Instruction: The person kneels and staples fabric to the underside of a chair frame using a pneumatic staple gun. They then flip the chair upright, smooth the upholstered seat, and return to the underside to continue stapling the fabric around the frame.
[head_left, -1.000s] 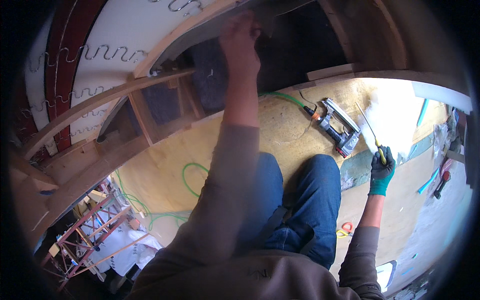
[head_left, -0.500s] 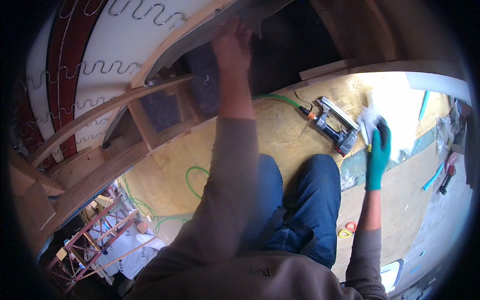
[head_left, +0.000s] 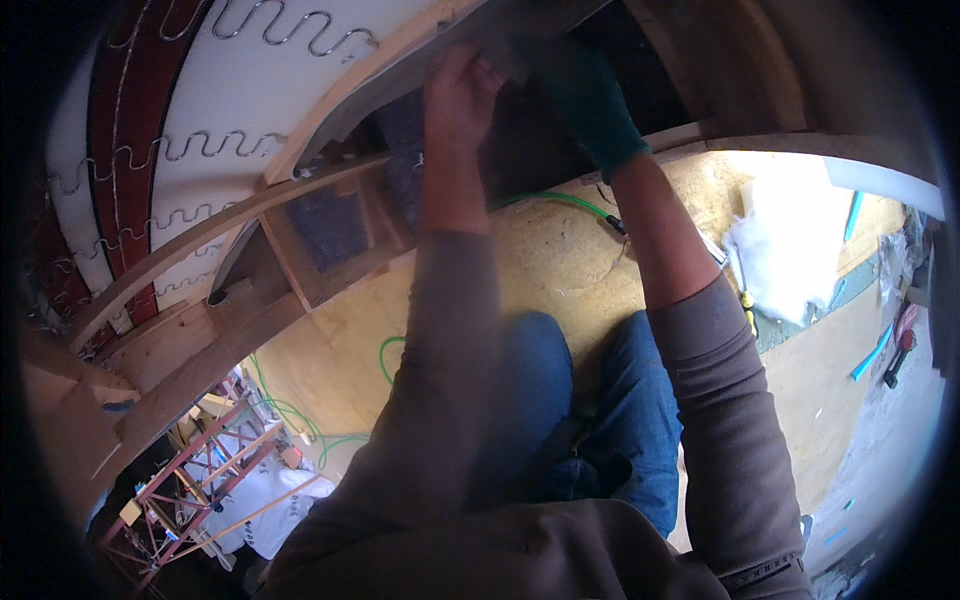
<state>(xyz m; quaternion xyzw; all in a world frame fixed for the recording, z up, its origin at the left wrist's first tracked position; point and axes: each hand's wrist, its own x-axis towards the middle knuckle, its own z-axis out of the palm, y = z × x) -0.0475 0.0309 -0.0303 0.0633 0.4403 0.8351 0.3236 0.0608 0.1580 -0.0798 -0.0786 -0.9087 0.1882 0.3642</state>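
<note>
My bare left hand [head_left: 462,95] is up at the far side with its fingers curled at the edge of a grey fabric sheet [head_left: 375,105] on a curved wooden frame [head_left: 225,215]. Close to its right, my right hand [head_left: 585,100], in a green glove, reaches into the dark opening of the frame. Shadow and blur hide the gloved fingertips, and whether they hold anything does not show. My right forearm covers most of a nail gun; its metal end [head_left: 712,248] and green air hose [head_left: 575,203] stick out.
White fibre stuffing [head_left: 785,245] lies on the plywood [head_left: 560,260] at right, beside a yellow-handled tool [head_left: 747,312]. Wavy metal springs [head_left: 225,145] cross a white and dark red panel at left. A red metal rack [head_left: 180,490] stands lower left.
My right hand has moved from beside the white stuffing, leftward and away from me, to near my left hand. The left hand stays at the fabric edge. The right forearm now covers the nail gun.
</note>
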